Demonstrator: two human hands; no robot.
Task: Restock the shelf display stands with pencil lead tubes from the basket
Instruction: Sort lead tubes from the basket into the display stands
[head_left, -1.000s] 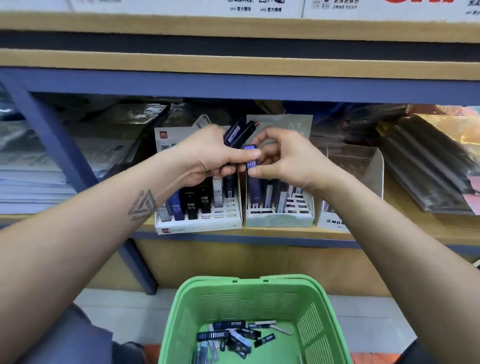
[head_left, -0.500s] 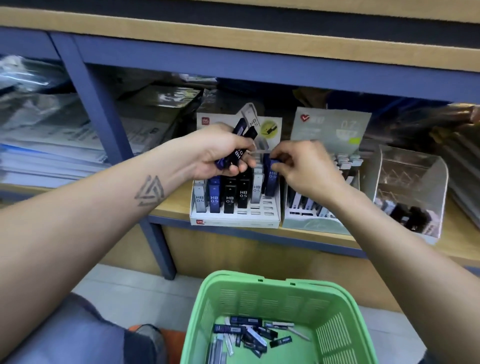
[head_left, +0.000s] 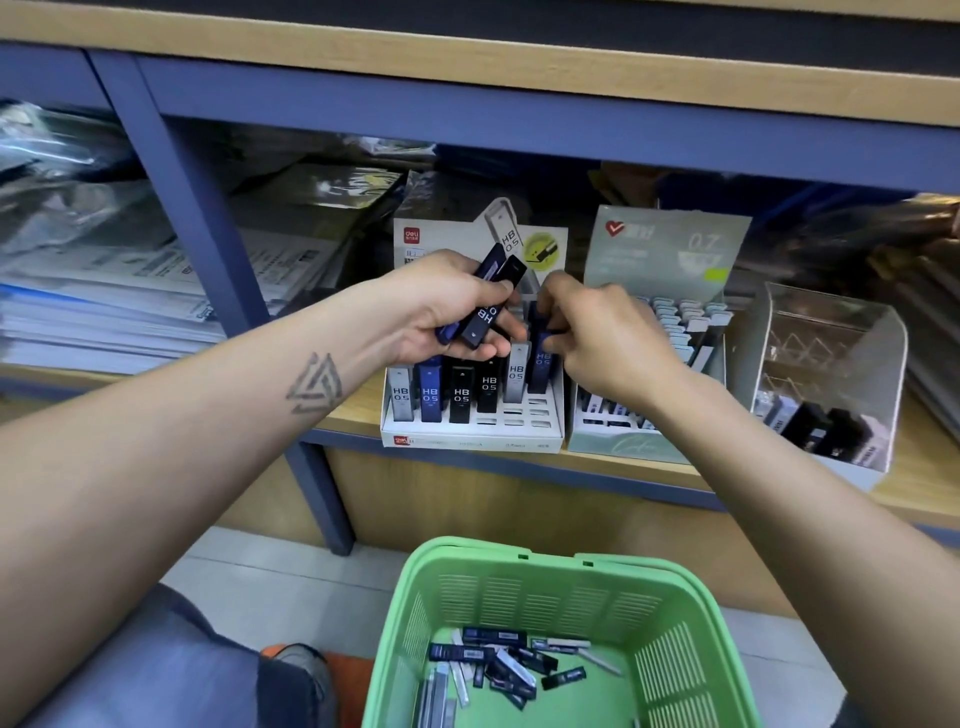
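Three stands sit on my shelf (head_left: 353, 415) across the middle of the frame, with one green basket (head_left: 675, 613) at bottom centre holding a loose scatter of lead tubes (head_left: 498, 660), a dozen or so by my guess, not yet shelved. White HB 0.5 stand (head_left: 472, 434), centre: front row carries six tubes upright, several slots in front of them bare, so I judge it partly filled. Grey-green 0.7 stand (head_left: 644, 441), just right of it: rear rows stocked, front rows partly hidden by my wrist. Clear bin (head_left: 831, 374), far right: a few dark tubes low in its front corner. My left hand (head_left: 447, 312), centre frame, is clamped around two spare tubes (head_left: 488, 301), one blue and one black, held slantwise above the white stand. My right hand (head_left: 597, 332) pinches the top of one blue tube (head_left: 541, 364), which stands in the rightmost slot of that stand; whether fully seated I cannot tell. Restocking underway, much remaining.
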